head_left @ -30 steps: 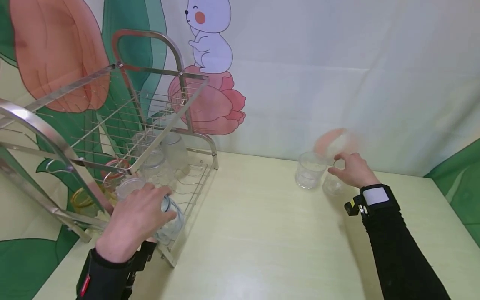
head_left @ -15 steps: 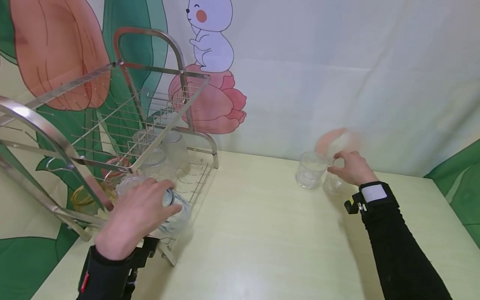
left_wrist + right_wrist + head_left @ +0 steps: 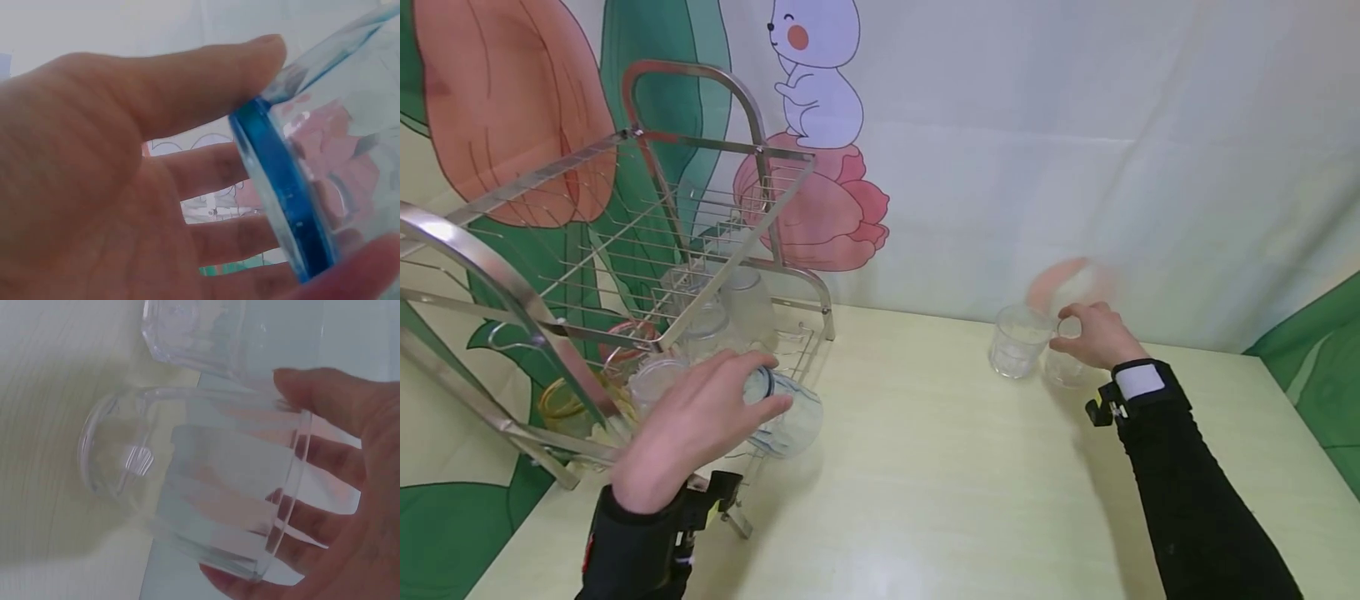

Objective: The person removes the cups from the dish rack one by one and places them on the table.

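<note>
My left hand point(image 3: 703, 412) grips a clear glass point(image 3: 793, 421) that is tilted at the right edge of the rack's lower shelf. In the left wrist view a blue band point(image 3: 287, 187) rings the end of this glass near my palm, with thumb and fingers spread around it. At the right, my right hand point(image 3: 1097, 333) holds a clear plain glass point(image 3: 206, 481) by its rim from above. The glass's base is close to the tabletop. Just left of it stands a second clear glass point(image 3: 1018, 346), upright on the table.
A two-tier metal rack point(image 3: 760, 242) stands at the left. On its lower shelf are several clear glasses, among them a frosted-looking glass point(image 3: 748, 308), and a yellow-rimmed item point(image 3: 561, 400). A printed curtain point(image 3: 1000, 150) hangs behind the pale table point(image 3: 925, 467).
My left hand has moved right, bringing the blue-banded glass outward from the rack's lower shelf and tilting it more. The right hand and its glass stay nearly where they were.
</note>
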Motion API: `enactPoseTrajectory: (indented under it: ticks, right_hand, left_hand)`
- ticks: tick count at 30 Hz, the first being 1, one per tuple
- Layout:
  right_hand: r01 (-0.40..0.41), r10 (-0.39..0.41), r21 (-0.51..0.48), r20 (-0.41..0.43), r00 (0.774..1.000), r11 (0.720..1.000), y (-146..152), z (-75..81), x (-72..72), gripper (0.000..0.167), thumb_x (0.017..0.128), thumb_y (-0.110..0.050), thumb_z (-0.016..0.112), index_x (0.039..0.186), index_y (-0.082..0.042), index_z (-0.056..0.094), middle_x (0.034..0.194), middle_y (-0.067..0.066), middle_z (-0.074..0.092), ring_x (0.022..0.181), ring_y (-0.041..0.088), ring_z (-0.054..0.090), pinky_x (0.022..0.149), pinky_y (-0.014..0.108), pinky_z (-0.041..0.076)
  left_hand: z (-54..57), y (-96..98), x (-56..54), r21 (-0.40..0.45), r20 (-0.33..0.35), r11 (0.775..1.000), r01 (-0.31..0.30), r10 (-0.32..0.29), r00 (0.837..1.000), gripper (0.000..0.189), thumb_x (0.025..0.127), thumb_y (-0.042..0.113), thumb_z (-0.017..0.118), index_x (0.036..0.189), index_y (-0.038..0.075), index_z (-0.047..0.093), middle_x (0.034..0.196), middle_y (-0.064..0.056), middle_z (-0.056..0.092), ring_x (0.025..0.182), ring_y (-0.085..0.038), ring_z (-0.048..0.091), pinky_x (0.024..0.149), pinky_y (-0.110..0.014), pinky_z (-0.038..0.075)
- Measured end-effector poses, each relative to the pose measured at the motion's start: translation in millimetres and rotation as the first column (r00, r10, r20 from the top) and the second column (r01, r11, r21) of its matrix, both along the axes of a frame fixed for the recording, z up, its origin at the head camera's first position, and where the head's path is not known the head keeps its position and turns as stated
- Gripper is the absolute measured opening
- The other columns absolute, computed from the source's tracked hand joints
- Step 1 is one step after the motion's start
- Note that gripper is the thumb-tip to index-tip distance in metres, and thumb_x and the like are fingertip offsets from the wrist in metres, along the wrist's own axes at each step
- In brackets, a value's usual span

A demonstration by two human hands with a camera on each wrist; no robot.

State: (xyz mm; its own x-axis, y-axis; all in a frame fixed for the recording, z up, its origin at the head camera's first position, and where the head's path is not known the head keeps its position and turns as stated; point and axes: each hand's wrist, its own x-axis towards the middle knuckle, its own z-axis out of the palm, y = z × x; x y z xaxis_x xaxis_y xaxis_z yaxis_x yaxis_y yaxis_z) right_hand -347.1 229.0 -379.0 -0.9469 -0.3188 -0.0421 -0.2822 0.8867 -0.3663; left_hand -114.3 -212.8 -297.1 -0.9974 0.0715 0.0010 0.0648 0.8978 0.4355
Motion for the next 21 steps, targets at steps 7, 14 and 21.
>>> enactPoseTrajectory:
  ticks: [7, 14, 21]
  right_hand:
    - [-0.037, 0.037, 0.004, 0.025, 0.999, 0.999, 6, 0.6, -5.3, 0.059, 0.088, -0.027, 0.071, 0.134, 0.003, 0.051, 0.135, 0.029, 0.048, 0.125, 0.049, 0.034, 0.099, 0.065, 0.033]
    - [-0.044, 0.043, 0.027, 0.050, 0.998, 0.999, 4, -1.5, -12.3, 0.068, 0.083, -0.030, 0.076, 0.137, 0.002, 0.049, 0.136, 0.032, 0.044, 0.124, 0.052, 0.033, 0.097, 0.067, 0.034]
    - [-0.006, 0.000, 0.070, 0.094, 0.996, 0.998, 5, -2.7, -10.3, 0.091, 0.079, -0.039, 0.079, 0.150, -0.006, 0.033, 0.149, 0.036, 0.017, 0.133, 0.058, 0.014, 0.094, 0.078, 0.025]
  left_hand:
    - [-3.6, 13.8, -11.3, 0.018, -0.030, 0.999, 0.032, -0.031, 0.999, 0.054, 0.095, 0.035, 0.064, 0.139, 0.007, 0.052, 0.134, -0.021, 0.052, 0.122, -0.039, 0.049, 0.095, -0.058, 0.043]
    - [-6.6, 21.2, -21.0, 0.081, -0.032, 0.995, 0.065, -0.062, 0.998, 0.052, 0.096, 0.032, 0.065, 0.138, 0.005, 0.052, 0.137, -0.021, 0.050, 0.126, -0.039, 0.046, 0.100, -0.058, 0.040]
    - [-14.3, 24.8, -27.0, 0.112, -0.010, 0.992, 0.061, -0.060, 0.998, 0.051, 0.096, 0.033, 0.064, 0.139, 0.007, 0.052, 0.142, -0.018, 0.048, 0.133, -0.040, 0.039, 0.104, -0.061, 0.035]
